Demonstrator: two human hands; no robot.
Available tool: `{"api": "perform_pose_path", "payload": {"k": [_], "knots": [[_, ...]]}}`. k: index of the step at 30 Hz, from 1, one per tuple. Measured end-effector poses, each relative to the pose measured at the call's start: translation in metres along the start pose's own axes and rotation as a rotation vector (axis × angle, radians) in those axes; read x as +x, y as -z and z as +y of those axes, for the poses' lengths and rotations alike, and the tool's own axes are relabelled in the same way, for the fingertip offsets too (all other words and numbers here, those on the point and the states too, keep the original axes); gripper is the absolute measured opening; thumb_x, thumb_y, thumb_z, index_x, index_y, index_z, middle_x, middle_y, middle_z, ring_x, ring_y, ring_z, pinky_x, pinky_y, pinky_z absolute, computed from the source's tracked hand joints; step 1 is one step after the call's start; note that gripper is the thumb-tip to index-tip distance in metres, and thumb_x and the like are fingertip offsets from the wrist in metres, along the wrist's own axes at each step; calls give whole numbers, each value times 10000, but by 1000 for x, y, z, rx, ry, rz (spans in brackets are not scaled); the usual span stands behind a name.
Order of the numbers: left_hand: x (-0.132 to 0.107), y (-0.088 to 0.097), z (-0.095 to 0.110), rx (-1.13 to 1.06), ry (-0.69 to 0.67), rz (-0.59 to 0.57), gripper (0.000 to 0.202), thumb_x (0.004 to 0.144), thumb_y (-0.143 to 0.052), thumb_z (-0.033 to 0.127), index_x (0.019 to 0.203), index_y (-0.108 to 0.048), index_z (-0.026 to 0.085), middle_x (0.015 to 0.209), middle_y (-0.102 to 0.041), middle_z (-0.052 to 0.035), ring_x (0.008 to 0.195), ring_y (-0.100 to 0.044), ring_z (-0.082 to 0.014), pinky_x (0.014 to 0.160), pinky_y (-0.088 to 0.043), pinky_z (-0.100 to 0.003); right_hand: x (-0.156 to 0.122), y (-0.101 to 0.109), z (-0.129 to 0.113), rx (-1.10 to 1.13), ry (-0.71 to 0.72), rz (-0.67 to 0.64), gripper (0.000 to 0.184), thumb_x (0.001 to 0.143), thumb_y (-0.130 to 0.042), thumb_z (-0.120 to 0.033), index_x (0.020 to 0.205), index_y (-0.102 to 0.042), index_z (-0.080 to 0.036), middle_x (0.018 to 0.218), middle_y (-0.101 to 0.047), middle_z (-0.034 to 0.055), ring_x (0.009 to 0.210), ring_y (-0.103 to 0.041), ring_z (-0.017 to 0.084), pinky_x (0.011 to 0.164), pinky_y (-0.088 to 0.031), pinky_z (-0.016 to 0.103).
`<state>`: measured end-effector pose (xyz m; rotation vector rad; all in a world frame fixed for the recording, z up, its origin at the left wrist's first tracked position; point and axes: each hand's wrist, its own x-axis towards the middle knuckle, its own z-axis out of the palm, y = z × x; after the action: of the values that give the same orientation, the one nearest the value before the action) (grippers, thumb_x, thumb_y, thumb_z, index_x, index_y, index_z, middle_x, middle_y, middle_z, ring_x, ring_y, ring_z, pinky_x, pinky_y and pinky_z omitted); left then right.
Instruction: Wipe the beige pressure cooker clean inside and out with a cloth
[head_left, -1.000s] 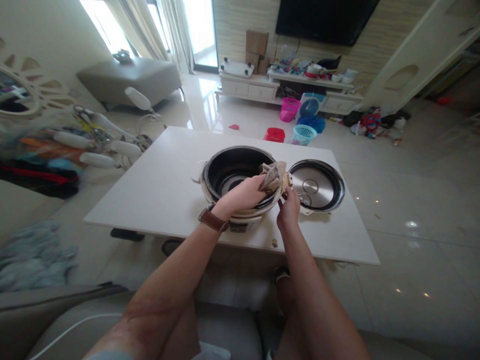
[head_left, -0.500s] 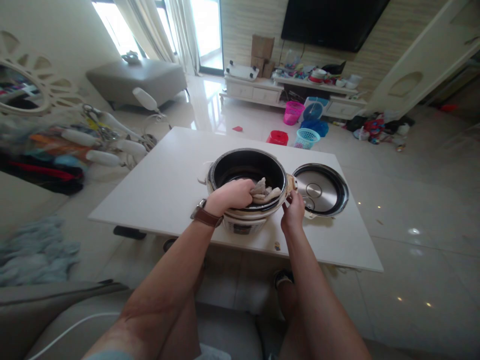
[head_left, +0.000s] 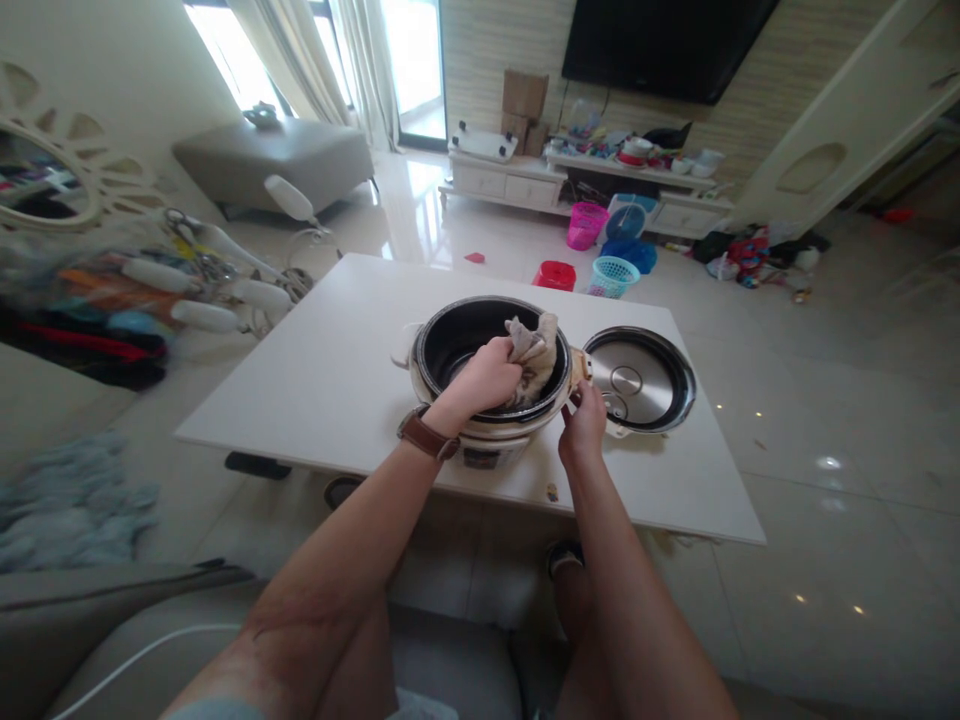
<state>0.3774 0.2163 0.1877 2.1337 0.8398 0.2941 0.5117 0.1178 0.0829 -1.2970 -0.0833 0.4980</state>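
Note:
An electric pressure cooker (head_left: 491,455) stands on the white table with its dark inner pot (head_left: 457,335) uncovered. Inside the pot, my left hand (head_left: 487,378) is closed on a crumpled, stained cloth (head_left: 536,360), which lies against the right inner wall. A brown-strapped watch is on that wrist. My right hand (head_left: 583,425) grips the cooker's side handle (head_left: 580,368) at the right, its fingertips partly hidden beneath it. Just right of that hand, the cooker's round lid (head_left: 645,385) lies with its metal inside facing up.
The white table (head_left: 300,370) carries the cooker, the lid and a tiny figure-like item (head_left: 553,492) near its front edge. Beyond it on the floor are a red container (head_left: 555,275), a light-blue basket (head_left: 615,277) and a pink basket (head_left: 586,226). A white lamp (head_left: 259,293) stands at the left.
My left hand has moved slightly right and up inside the pot, and the cloth now rises higher along the right wall. My right hand stays at the handle.

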Motion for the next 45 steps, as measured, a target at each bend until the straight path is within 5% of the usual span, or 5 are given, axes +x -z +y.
{"api": "perform_pose_path", "payload": {"k": [4,23,34,40,45], "knots": [[-1,-8,3,-123,-79,-67,396,811,-513,106,1163,-694,117,1197,-752,-110,1103,-706,-225,984,-531,-285,-1,0,-1,2,8,-18,229,738,-616,-440,845,-574,-242,927,-645,-26,901,-604,143,705,-460,245],[-16,25,0,506,14,-291,281,832,-574,197,1063,-733,206,1145,-765,-134,1130,-714,-264,946,-530,-289,-1,0,-1,-7,26,-1,226,761,-635,-442,852,-590,-241,940,-647,-24,916,-610,146,701,-462,239],[-5,13,-3,223,110,65,394,854,-494,136,1207,-663,178,1219,-733,-151,1165,-692,-317,980,-538,-397,-1,-1,-2,2,6,6,209,752,-629,-427,843,-583,-245,888,-635,-29,869,-599,139,669,-454,230],[-10,-10,15,344,-85,-84,384,866,-488,101,1205,-661,154,1197,-738,-170,1147,-703,-302,975,-532,-353,-2,-1,-3,8,8,-5,221,743,-631,-430,854,-589,-244,925,-646,-32,891,-603,138,697,-459,236],[-16,2,16,511,-71,-218,338,884,-496,124,1168,-679,138,1186,-736,-183,1146,-706,-280,980,-522,-322,-1,0,-1,-3,7,-14,228,752,-625,-435,875,-595,-245,951,-653,-27,910,-606,143,713,-458,247]]}}
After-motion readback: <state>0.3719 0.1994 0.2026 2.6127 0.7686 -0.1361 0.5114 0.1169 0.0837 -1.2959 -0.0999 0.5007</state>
